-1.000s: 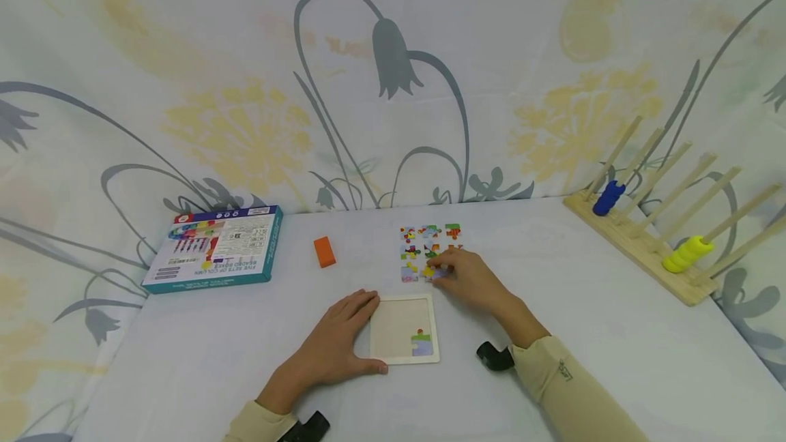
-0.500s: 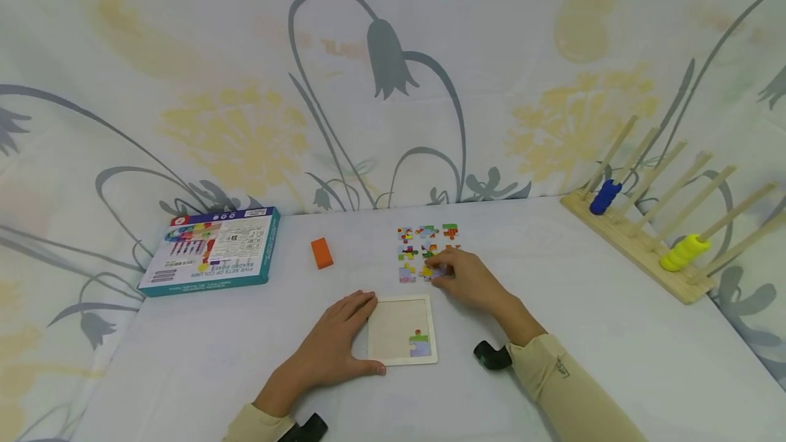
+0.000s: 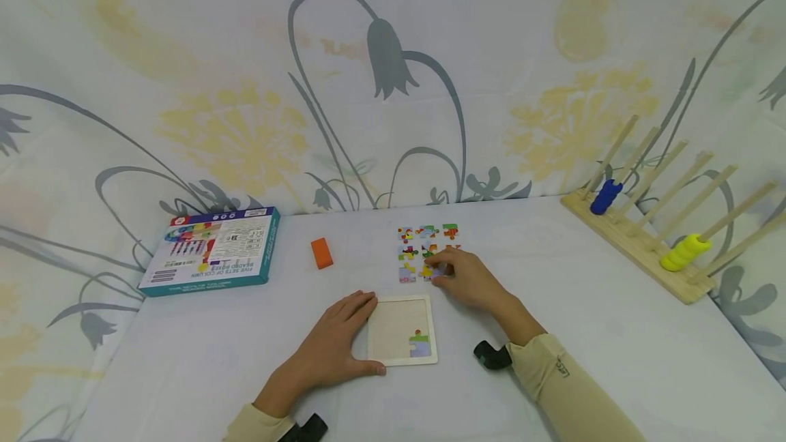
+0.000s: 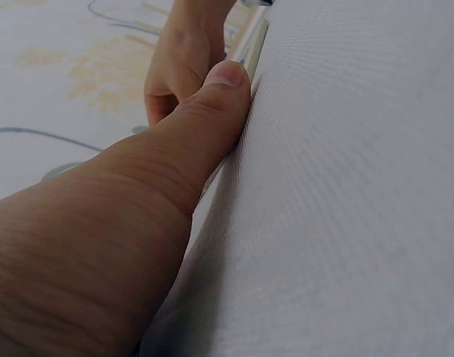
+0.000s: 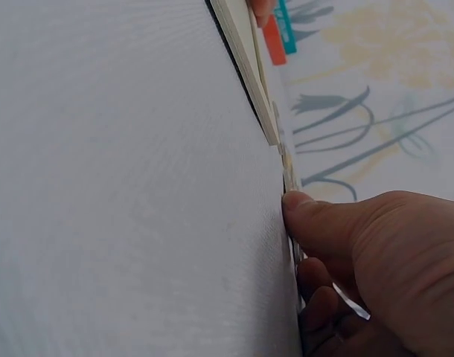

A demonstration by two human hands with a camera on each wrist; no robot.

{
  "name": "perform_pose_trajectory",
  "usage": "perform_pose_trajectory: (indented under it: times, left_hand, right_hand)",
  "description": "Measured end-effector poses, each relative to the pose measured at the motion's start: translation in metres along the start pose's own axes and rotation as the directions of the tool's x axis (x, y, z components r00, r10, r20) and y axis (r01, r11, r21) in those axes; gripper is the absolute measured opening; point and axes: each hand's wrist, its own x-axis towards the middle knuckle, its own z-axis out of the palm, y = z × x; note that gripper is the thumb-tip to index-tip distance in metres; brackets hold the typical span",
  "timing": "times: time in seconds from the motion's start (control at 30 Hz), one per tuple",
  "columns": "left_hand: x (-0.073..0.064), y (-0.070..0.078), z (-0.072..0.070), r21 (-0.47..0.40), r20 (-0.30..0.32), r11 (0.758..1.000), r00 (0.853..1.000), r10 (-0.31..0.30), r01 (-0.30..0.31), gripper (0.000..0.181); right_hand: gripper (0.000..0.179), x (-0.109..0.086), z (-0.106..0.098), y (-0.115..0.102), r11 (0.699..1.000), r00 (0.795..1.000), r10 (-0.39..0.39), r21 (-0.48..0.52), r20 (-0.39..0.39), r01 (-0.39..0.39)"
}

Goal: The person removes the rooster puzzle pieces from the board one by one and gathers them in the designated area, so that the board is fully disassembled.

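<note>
My left hand (image 3: 331, 343) rests with fairly straight fingers along the left side of a square wooden puzzle tray (image 3: 389, 326), its thumb by the near left corner. One puzzle piece (image 3: 420, 345), green and lilac with a red knob, lies in the tray's near right corner. Beyond the tray, several colourful puzzle pieces (image 3: 408, 251) lie in rows on the table. My right hand (image 3: 469, 282) pinches a puzzle piece at the near right of these rows, its fingers covering most of it. In the right wrist view, the thumb (image 5: 316, 223) is low at the table surface, other fingers curled.
An orange block (image 3: 322, 253) lies left of the pieces. Further left is a flat toy box (image 3: 211, 251). At the right stands a wooden peg rack (image 3: 638, 247) with blue beads (image 3: 606, 197) and yellow beads (image 3: 686, 254). A patterned cloth (image 3: 245, 87) hangs behind the table.
The head view has shifted very slightly. Both hands keep their places, the left at the tray and the right at the puzzle pieces.
</note>
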Motion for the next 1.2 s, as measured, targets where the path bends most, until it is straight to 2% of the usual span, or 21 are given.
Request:
perform_pose_trajectory:
  times: [0.27, 0.43, 0.6, 0.83, 1.03, 1.2]
  left_hand:
    - [0.001, -0.001, 0.002, 0.000, 0.005, 1.000, 1.000, -0.001, 0.001, 0.113]
    - [0.001, -0.001, 0.001, 0.003, 0.011, 1.000, 1.000, 0.001, -0.001, 0.113]
    - [0.001, 0.000, 0.000, 0.002, 0.005, 1.000, 1.000, 0.008, -0.008, 0.113]
    - [0.001, -0.001, 0.000, 0.012, -0.013, 1.000, 1.000, 0.019, -0.018, 0.113]
    - [0.000, 0.000, -0.002, -0.004, -0.009, 1.000, 1.000, 0.018, -0.018, 0.113]
    - [0.000, -0.001, -0.001, -0.006, -0.008, 1.000, 1.000, 0.018, -0.018, 0.113]
  right_hand:
    - [0.037, -0.003, 0.001, -0.001, 1.000, 1.000, -0.010, 0.014, -0.009, 0.010]
    - [0.036, -0.014, 0.002, -0.010, 0.997, 0.997, -0.073, -0.002, 0.015, 0.073]
    - [0.037, -0.029, 0.004, -0.022, 0.989, 0.987, -0.144, -0.011, 0.075, 0.145]
    - [0.047, -0.051, 0.014, -0.031, 0.974, 0.959, -0.223, 0.005, 0.176, 0.225]
    - [0.053, -0.065, 0.021, -0.041, 0.966, 0.942, -0.233, -0.055, 0.242, 0.253]
    - [0.048, -0.071, 0.021, -0.049, 0.966, 0.943, -0.216, -0.086, 0.254, 0.245]
